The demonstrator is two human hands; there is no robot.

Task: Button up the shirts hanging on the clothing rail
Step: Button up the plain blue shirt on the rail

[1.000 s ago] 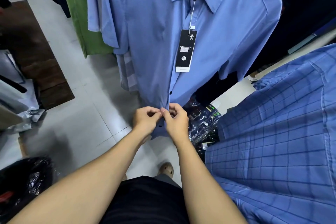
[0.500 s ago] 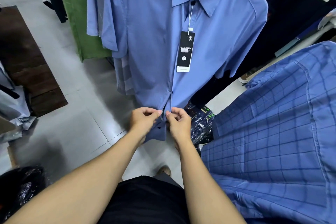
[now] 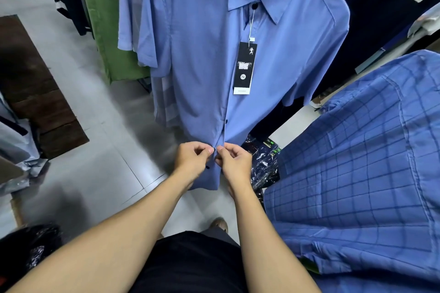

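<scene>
The left hand (image 3: 192,159) and right hand (image 3: 234,162) each pinch an edge of the lower placket of the plain blue shirt (image 3: 202,54) hanging straight ahead, its hem dangling loose, so the thin cloth could slip from that grip and fasten crooked.

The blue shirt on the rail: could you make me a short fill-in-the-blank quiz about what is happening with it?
The left hand and right hand pinch the front edges of a plain ____ short-sleeved shirt.
The hang tag dangling below its collar is mostly ____.
Beyond the blue shirts, to the left, hangs a ____ garment.
Missing words: blue; black; green.
</scene>
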